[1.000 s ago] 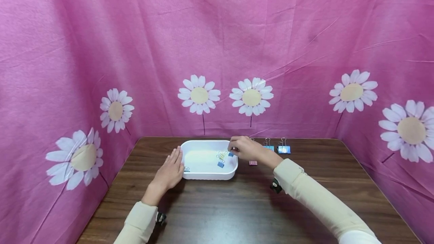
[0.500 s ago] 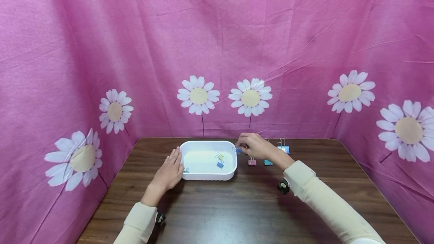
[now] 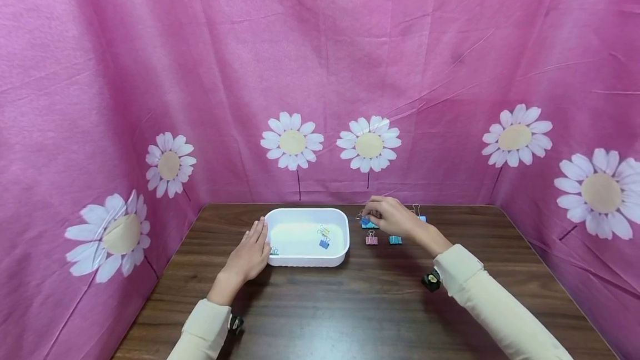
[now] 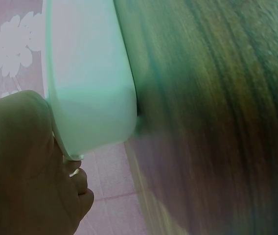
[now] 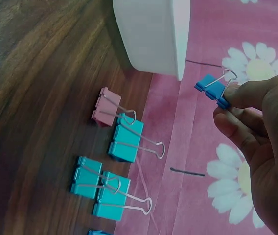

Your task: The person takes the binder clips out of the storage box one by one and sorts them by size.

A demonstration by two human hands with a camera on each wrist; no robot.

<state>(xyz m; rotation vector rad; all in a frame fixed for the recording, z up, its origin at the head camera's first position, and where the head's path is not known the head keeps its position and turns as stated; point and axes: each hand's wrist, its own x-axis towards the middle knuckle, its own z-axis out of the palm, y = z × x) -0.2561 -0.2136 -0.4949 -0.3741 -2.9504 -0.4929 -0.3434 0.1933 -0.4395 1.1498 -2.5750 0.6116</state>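
Note:
In the head view my left hand [image 3: 248, 251] rests on the left side of a white tray [image 3: 307, 261], its fingers straight along the rim. Inside the tray lie a yellow binder clip [image 3: 325, 231], a blue one [image 3: 324, 244] and a small clip [image 3: 274, 251] in the front left corner. My right hand [image 3: 392, 216] is raised right of the tray and pinches a small blue binder clip [image 5: 210, 89] between thumb and fingers. Below it, in the right wrist view, stand a pink binder clip [image 5: 105, 106] and a larger teal one [image 5: 127, 138].
Two more teal clips, a smaller one [image 5: 86, 177] and a larger one [image 5: 112, 196], stand close together on the brown table [image 3: 320, 310]. A blue clip [image 5: 99, 232] is cut off at the frame's edge. A pink flowered curtain [image 3: 320, 71] hangs behind the table.
My right hand has lifted the blue binder clip out of the tray and carried it right, over the clips on the table. The left hand stays at the tray.

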